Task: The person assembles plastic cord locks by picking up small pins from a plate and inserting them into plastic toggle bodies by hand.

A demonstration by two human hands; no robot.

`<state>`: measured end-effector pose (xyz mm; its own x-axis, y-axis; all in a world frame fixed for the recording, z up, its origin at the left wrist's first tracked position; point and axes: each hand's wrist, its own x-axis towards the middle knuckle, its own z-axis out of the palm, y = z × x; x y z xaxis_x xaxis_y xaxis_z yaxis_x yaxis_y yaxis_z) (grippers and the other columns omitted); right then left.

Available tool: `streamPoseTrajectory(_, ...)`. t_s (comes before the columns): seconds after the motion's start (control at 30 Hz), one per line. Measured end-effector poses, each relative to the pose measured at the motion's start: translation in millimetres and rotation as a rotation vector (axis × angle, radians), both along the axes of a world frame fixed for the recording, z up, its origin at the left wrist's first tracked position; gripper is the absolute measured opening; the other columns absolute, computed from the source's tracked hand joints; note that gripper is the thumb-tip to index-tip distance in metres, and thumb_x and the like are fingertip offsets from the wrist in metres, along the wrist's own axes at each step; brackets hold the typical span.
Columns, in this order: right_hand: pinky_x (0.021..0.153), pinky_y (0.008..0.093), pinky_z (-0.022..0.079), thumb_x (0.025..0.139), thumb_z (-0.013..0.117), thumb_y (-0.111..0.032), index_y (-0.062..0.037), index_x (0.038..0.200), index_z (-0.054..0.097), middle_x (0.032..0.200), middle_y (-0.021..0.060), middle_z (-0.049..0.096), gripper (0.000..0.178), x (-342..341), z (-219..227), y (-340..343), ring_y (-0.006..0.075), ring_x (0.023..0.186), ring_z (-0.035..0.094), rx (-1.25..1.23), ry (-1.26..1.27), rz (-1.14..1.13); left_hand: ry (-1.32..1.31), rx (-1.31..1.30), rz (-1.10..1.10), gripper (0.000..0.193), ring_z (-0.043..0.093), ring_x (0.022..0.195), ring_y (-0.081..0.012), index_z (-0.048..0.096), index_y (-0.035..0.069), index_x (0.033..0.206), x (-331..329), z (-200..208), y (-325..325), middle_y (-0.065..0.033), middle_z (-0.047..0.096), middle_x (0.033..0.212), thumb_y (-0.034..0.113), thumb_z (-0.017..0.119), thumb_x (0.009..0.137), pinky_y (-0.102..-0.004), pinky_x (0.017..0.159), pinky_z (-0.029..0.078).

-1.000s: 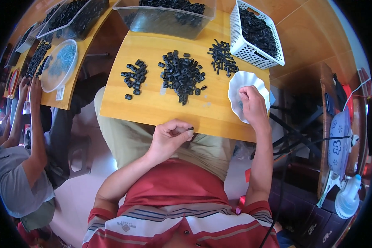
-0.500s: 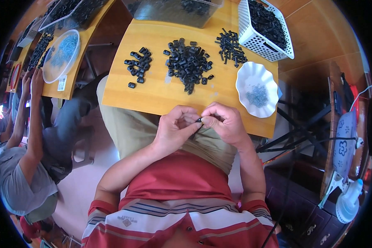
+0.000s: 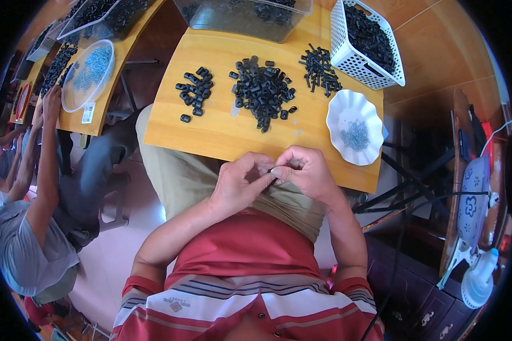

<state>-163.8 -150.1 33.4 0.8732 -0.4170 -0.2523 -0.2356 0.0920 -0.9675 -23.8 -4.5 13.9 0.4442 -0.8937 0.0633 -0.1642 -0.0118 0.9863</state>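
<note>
Just past the front edge of the yellow table, my left hand (image 3: 240, 181) and my right hand (image 3: 308, 175) meet fingertip to fingertip over my lap. Both pinch a small black part (image 3: 273, 171), mostly covered by the fingers; its exact shape cannot be made out. Beyond them on the table lies a heap of short black hollow plastic pieces (image 3: 263, 91), with a smaller group of the same pieces (image 3: 195, 91) to its left. Black pins with heads (image 3: 320, 69) are scattered to the right. A white scalloped dish (image 3: 337, 108) holds tiny clear bluish pieces (image 3: 355, 135).
A white perforated basket (image 3: 347, 55) full of black parts stands at the far right of the table. A clear bin (image 3: 239, 29) sits at the back. On the left, a co-worker's arm (image 3: 48, 148) reaches to another table with a clear round tub (image 3: 111, 62). A fan (image 3: 479, 281) is lower right.
My fingers have shifted slightly around the small black part, and my right thumb now covers more of it. The view has moved a little; the co-worker's hands have shifted.
</note>
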Motion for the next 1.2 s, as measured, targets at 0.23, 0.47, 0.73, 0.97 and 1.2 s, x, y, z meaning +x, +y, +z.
streamPoseTrajectory(0.23, 0.062, 0.0218, 0.05, 0.094, 0.071, -0.013, 0.0014, 0.101, 0.066, 0.084, 0.0019, 0.064, 0.017, 20.2, 4.5, -6.5, 0.0061, 0.071, 0.061, 0.033, -0.009, 0.003, 0.038, -0.095, 0.042, 0.024, 0.072, 0.08, -0.0126, 0.065, 0.002, 0.106, 2.7, -14.3, 2.9, -0.0075, 0.074, 0.088, 0.006, 0.078, 0.086, -0.0266, 0.072, 0.058)
streamPoseTrajectory(0.47, 0.071, 0.0414, 0.055, 0.091, 0.068, -0.018, -0.0073, 0.115, 0.067, 0.108, 0.0096, 0.061, 0.026, 50.4, -2.7, -13.5, 0.0307, 0.083, 0.068, -1.089, 0.1, -0.015, 0.085, -0.034, 0.09, 0.021, 0.07, 0.082, -0.0106, 0.068, 0.001, 0.102, 5.3, -21.5, 6.3, -0.0074, 0.073, 0.089, 0.004, 0.078, 0.085, -0.0264, 0.075, 0.058)
streamPoseTrajectory(0.73, 0.074, 0.0424, 0.054, 0.086, 0.072, -0.018, -0.0063, 0.108, 0.07, 0.101, 0.0092, 0.064, 0.025, 51.5, -3.6, -10.7, 0.0323, 0.086, 0.067, -1.072, 0.152, -0.051, 0.123, -0.002, 0.124, 0.019, 0.067, 0.081, -0.0081, 0.066, -0.001, 0.102, 8.7, -28.1, 8.5, -0.0047, 0.071, 0.091, 0.0, 0.076, 0.086, -0.0242, 0.073, 0.056)
streamPoseTrajectory(0.97, 0.072, 0.0419, 0.053, 0.084, 0.075, -0.017, -0.0062, 0.102, 0.069, 0.097, 0.0095, 0.064, 0.022, 49.7, -3.5, -13.6, 0.0317, 0.084, 0.067, -1.046, 0.161, -0.043, 0.145, -0.032, 0.17, 0.017, 0.066, 0.072, -0.0071, 0.068, 0.001, 0.099, 11.7, -32.7, 10.1, -0.0045, 0.071, 0.08, 0.004, 0.077, 0.085, -0.0235, 0.066, 0.055)
streamPoseTrajectory(1.2, 0.071, 0.0404, 0.054, 0.083, 0.077, -0.018, -0.0098, 0.107, 0.072, 0.095, 0.0087, 0.064, 0.026, 53.8, 2.0, -10.2, 0.0301, 0.083, 0.067, -1.052, 0.124, -0.061, 0.174, -0.057, 0.185, 0.015, 0.065, 0.073, -0.0063, 0.068, 0.001, 0.098, 11.9, -33.5, 11.9, -0.0039, 0.07, 0.081, 0.003, 0.077, 0.086, -0.0226, 0.065, 0.054)
